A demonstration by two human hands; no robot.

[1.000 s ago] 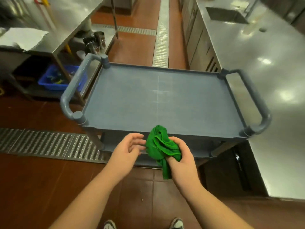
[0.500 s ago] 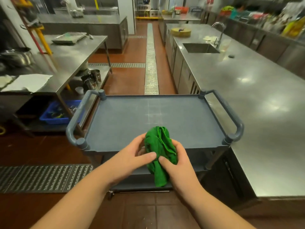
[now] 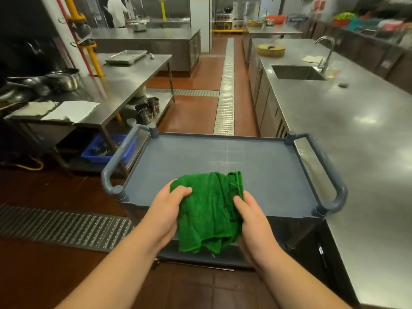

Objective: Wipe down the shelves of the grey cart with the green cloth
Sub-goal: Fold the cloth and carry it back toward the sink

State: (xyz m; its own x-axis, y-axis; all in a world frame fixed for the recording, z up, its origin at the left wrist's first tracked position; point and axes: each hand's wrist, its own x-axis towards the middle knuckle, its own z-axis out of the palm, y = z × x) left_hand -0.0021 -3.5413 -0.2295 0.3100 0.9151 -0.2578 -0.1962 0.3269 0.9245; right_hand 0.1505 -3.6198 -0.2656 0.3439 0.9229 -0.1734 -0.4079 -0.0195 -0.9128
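I hold the green cloth (image 3: 209,210) bunched above the near edge of the grey cart (image 3: 223,161), left hand (image 3: 166,210) and right hand (image 3: 254,221) each with a grip clamped on it. Wadded like this, it may skip patches (my guess). The steel worktop (image 3: 356,130) crowds the cart's right handle (image 3: 330,172), hampering reach to lower shelves.

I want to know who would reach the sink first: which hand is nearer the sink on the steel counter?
Right. The right hand grips the green cloth on the sink's side; the left hand holds the cloth's other edge, further away. Both are well short of it.
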